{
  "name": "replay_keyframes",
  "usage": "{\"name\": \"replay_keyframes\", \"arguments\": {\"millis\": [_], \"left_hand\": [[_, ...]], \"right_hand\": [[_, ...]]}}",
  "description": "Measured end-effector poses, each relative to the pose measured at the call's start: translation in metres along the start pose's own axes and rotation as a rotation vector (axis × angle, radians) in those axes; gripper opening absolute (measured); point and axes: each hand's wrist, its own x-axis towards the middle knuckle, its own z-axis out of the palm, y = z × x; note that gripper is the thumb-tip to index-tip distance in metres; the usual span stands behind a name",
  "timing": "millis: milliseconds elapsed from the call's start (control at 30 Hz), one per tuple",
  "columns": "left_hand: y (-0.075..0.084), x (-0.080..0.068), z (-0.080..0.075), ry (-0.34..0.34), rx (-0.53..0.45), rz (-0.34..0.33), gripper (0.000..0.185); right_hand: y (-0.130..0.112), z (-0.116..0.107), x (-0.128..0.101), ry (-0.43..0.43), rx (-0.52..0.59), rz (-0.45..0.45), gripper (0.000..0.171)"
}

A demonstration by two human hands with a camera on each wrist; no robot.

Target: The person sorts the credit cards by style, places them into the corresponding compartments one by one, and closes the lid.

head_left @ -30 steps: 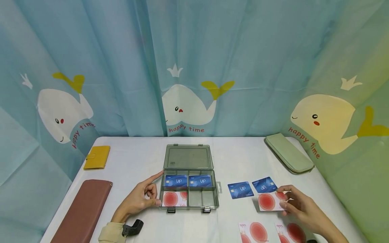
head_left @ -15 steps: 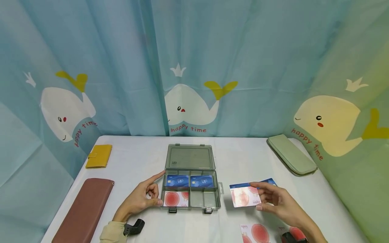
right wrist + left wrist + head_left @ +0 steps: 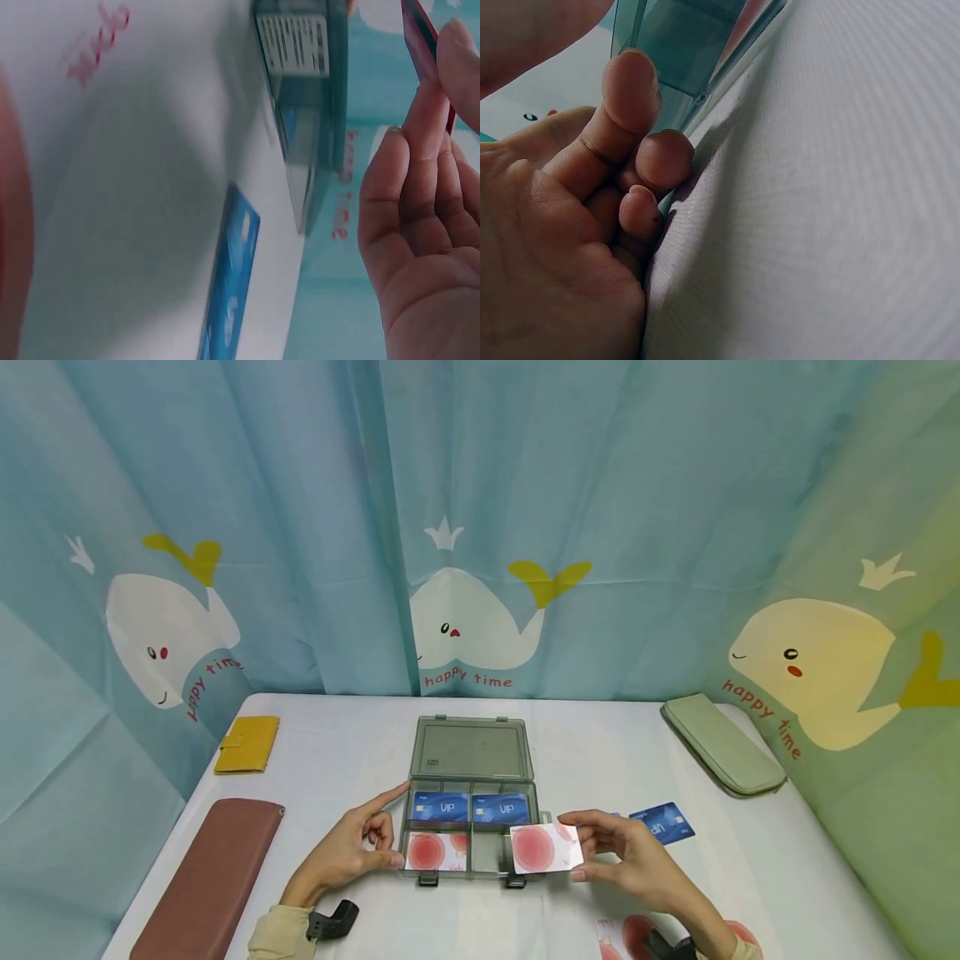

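Head cam: R hand point(image 3: 633, 853) in pinch on red/wht card point(image 3: 543, 848); L hand point(image 3: 341, 850) half-spread against box point(image 3: 489, 852)

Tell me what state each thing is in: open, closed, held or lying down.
Card case: open
Front latches: undone
Back-left VIP card: in case
Back-right VIP card: in case
Front-left red card: in case
Held red card: raised
Right hand: pinching it
Left hand: touching case's left side
Yellow wallet: closed
Brown wallet: seemingly closed
Green wallet: closed
Loose VIP cards: lying, one mostly hidden
Loose red cards: partly hidden
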Motion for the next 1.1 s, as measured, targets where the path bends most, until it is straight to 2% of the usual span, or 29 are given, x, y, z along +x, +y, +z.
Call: {"name": "replay_keyframes", "arguments": {"millis": [367,700,867,1100], "left_hand": [[-0.002,0.0,-0.001,0.003,0.018,-0.004,0.099],[0.001,0.0,0.0,0.0,0.011,-0.017,0.1],[0.0,0.001,0.0,0.001,0.004,-0.02,0.1],[-0.001,0.0,-0.001,0.006,0.007,-0.026,0.1]], "right_hand": [[-0.001,0.022,0.014,-0.03,0.021,0.05,0.054],[-0.004,0.032,0.022,-0.026,-0.058,0.13,0.055],[-0.003,0.034,0.027,0.013,-0.091,0.088,0.054],[-0.001,0.038,0.031,-0.005,-0.138,0.021,0.052]]}}
